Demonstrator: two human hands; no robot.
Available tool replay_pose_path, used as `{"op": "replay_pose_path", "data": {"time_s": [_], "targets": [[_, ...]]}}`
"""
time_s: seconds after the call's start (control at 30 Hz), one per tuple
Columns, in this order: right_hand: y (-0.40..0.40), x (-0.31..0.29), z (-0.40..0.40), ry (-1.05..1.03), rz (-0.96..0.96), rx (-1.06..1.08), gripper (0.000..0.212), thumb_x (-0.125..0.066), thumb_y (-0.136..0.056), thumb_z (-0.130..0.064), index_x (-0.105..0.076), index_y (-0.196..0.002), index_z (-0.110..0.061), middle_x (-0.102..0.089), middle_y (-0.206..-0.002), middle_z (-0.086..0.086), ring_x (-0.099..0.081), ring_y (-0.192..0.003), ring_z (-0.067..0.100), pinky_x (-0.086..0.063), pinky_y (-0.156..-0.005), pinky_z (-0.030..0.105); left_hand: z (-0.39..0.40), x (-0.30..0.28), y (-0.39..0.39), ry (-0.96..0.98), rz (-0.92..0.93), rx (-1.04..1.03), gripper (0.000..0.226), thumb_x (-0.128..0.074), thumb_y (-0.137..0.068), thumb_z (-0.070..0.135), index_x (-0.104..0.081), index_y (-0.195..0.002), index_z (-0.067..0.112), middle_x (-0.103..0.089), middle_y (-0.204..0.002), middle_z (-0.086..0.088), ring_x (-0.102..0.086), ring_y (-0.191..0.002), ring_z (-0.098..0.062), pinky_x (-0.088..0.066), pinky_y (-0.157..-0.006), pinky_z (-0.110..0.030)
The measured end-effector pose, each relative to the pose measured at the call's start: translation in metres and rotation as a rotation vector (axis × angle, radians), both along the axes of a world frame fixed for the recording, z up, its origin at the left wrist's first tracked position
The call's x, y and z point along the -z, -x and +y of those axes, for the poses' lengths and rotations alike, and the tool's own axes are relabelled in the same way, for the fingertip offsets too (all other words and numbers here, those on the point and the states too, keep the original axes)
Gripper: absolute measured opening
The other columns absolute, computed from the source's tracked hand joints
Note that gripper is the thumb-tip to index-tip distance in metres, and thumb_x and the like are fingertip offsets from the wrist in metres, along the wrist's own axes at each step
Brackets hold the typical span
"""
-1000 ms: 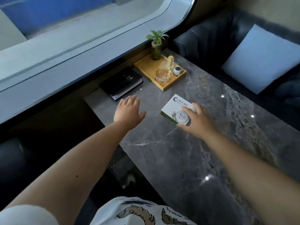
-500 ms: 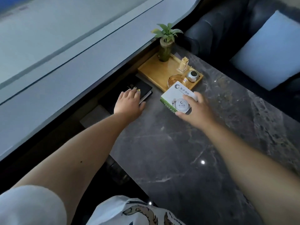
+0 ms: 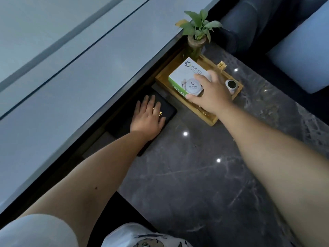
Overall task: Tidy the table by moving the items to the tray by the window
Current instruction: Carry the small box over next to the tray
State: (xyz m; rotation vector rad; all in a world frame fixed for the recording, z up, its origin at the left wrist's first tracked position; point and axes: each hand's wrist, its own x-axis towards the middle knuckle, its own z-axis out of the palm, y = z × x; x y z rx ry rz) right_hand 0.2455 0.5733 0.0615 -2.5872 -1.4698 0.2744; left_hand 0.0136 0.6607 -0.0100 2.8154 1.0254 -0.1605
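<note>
Over tray (image 3: 212, 120): box (image 3: 185, 76), R grip (image 3: 211, 92).

Your single head camera looked steeply down and forward, close over the dark marble table (image 3: 204, 175), wooden tray (image 3: 211, 120) toward the top of frame, your forearms reaching in from below it.

Box (image 3: 187, 75) over tray (image 3: 210, 120), plant (image 3: 197, 32) behind it; book (image 3: 167, 111) left of tray, on table (image 3: 195, 175).
</note>
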Motion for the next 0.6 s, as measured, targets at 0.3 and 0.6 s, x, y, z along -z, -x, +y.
{"op": "replay_pose_path", "data": {"time_s": [0.3,0.6], "targets": [[-0.010,0.033,0.041,0.067,-0.032,-0.032,0.074,-0.057,-0.076,-0.068,-0.036,-0.138,-0.032,-0.032,-0.141,0.011,-0.038,-0.124,0.038,-0.044,-0.086,0.046,0.000,0.005,0.002,-0.017,-0.101,0.009,0.062,-0.036,-0.093,0.049,-0.037,-0.143,0.012,-0.028,-0.155,-0.013,-0.015,-0.145,-0.031,-0.005,-0.117,-0.049],[-0.008,0.038,0.056,0.075,0.058,-0.043,0.080,-0.063,-0.076,-0.065,-0.036,-0.141,-0.028,-0.027,-0.149,0.015,-0.029,-0.136,0.039,-0.040,-0.099,0.051,0.001,0.006,0.001,-0.018,-0.107,0.014,0.062,-0.037,-0.091,0.047,-0.039,-0.140,0.010,-0.031,-0.153,-0.015,-0.018,-0.144,-0.033,-0.008,-0.117,-0.050]]}}
